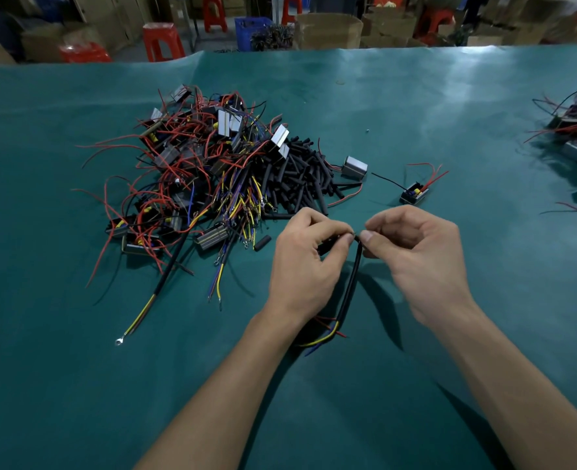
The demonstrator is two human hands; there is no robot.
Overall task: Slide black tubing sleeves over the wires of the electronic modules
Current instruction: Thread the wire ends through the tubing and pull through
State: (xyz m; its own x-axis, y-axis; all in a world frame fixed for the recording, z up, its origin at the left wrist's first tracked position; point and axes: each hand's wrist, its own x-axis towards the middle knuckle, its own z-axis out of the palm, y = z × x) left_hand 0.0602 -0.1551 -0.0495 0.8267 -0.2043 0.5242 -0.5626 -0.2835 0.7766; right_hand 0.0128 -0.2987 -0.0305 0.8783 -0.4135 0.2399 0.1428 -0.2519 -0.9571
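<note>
We pinch sleeve (329,245) in left hand (305,262), wire (352,286) tip in right hand (422,256) | fingers meet tip to tip | risk: strands splay, jam at sleeve mouth

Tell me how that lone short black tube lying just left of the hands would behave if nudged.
The short tube looks small and hollow, so probably very light. Its round shape suggests it would roll or skid on the smooth green table cover. It lies straight, so it is likely fairly stiff.
</note>
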